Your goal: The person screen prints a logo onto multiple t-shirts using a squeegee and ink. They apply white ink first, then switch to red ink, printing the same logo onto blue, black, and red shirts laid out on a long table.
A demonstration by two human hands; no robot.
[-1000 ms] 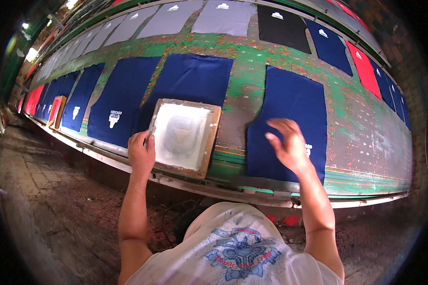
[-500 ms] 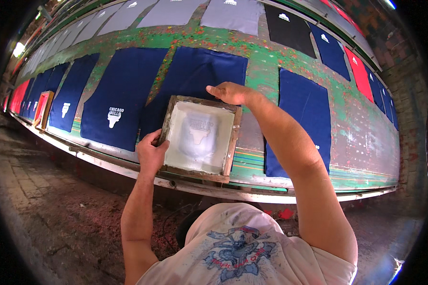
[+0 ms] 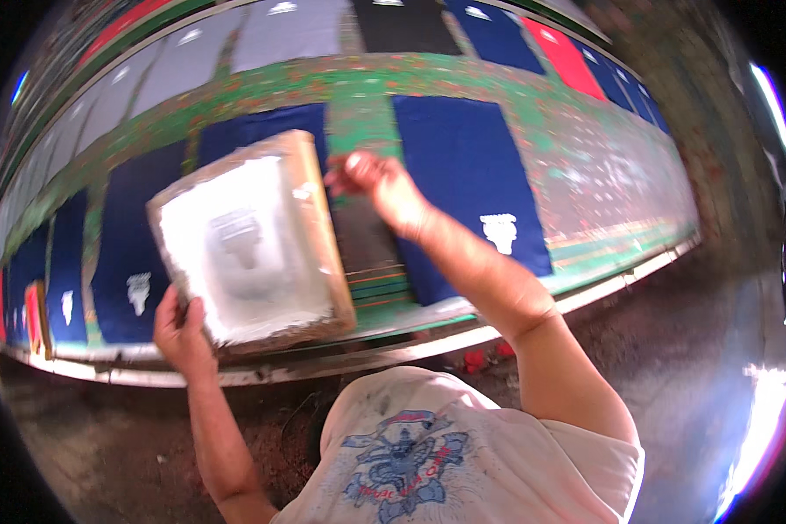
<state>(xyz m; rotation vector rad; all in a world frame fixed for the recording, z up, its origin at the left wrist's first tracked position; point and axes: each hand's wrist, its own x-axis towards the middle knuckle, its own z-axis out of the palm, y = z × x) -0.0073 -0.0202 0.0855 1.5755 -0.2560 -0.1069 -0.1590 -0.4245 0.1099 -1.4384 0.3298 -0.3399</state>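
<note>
My left hand [image 3: 182,334] grips the lower left side of a wood-framed printing screen [image 3: 244,240] with a white, smeared mesh and a faint emblem in it. The screen sits askew over a navy fabric panel [image 3: 249,120], hiding most of it. My right hand [image 3: 374,182] is beside the screen's upper right side, fingers bent and blurred; whether it touches the frame or holds anything I cannot tell. To its right lies another navy panel [image 3: 454,166] with a white print near its lower end.
The long, paint-flecked green table [image 3: 603,201] curves across the view, bearing rows of navy, grey [image 3: 279,35], black [image 3: 402,26] and red [image 3: 559,52] printed panels. A red-topped wooden frame [image 3: 37,319] stands at the left near edge. Dark floor [image 3: 131,437] shows below the table.
The screen has shifted left and turned askew with my left hand. My right hand moved from over the right panel to the screen's top, then slightly left. The whole view has shifted.
</note>
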